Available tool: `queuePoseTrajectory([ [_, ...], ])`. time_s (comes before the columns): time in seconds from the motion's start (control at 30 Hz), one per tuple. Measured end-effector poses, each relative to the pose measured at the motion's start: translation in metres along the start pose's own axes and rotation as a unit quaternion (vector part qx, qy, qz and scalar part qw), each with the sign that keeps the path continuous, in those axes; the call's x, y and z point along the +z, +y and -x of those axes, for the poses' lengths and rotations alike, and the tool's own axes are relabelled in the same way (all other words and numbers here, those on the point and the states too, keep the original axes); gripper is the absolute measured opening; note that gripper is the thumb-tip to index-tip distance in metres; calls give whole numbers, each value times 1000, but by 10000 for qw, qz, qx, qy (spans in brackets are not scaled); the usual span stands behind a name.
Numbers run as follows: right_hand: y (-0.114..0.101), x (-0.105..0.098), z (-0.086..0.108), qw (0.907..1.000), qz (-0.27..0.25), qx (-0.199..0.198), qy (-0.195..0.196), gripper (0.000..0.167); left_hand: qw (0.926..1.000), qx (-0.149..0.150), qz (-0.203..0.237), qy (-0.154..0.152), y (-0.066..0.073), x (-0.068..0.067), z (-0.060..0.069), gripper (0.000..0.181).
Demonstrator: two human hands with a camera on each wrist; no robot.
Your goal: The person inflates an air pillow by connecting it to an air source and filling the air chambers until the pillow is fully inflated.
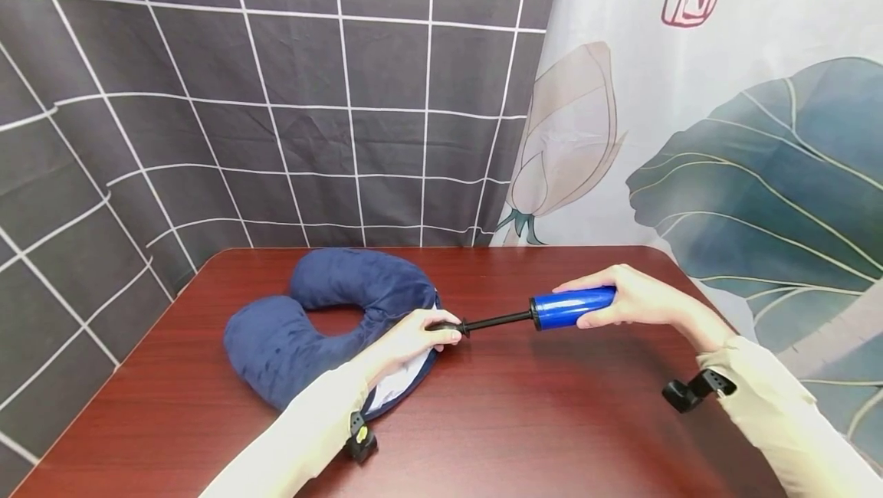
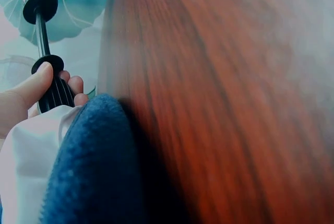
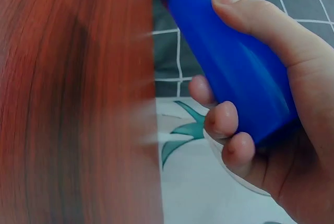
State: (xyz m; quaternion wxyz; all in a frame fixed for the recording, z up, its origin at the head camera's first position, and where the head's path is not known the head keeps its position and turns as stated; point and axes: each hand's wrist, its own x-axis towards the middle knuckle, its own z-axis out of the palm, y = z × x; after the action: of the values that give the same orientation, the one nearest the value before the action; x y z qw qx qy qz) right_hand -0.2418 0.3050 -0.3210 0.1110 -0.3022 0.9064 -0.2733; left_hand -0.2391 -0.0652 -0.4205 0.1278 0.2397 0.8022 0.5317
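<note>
A hand pump [image 1: 534, 315] stretches between both hands above the surface [image 1: 524, 421]. The left hand [image 1: 408, 335] grips its black handle [image 2: 56, 95] at the right edge of the navy neck pillow [image 1: 272, 341], whose white lining [image 1: 400, 381] shows there. The right hand [image 1: 641, 297] is wrapped round the blue barrel [image 1: 569, 308] (its far end is hidden by the palm). The thin rod [image 1: 500, 320] between them looks like the weak spot: pushing out of line could bend or jam it. A loose grip might let the smooth barrel twist, and the lining, so near the handle, could get caught under the left fingers.
</note>
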Motion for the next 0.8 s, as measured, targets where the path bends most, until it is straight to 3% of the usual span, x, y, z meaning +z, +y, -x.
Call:
queuePoseTrajectory([
  [0.5, -34, 59, -67, 9990, 148, -271, -329, 54, 9996, -32, 275, -55, 0, -2, 1, 27],
  [0.63, -45, 59, -71, 9941, 984, -278, -360, 55, 9995, -40, 287, -88, 0, -2, 1, 27],
  [0.73, -55, 62, -73, 9829, 1756, -407, -381, 58, 9994, -47, 309, -125, 1, -1, 1, 27],
  [0.8, -59, 65, -74, 9787, 1951, -480, -413, 59, 9994, -76, 302, -126, 1, -1, 2, 27],
])
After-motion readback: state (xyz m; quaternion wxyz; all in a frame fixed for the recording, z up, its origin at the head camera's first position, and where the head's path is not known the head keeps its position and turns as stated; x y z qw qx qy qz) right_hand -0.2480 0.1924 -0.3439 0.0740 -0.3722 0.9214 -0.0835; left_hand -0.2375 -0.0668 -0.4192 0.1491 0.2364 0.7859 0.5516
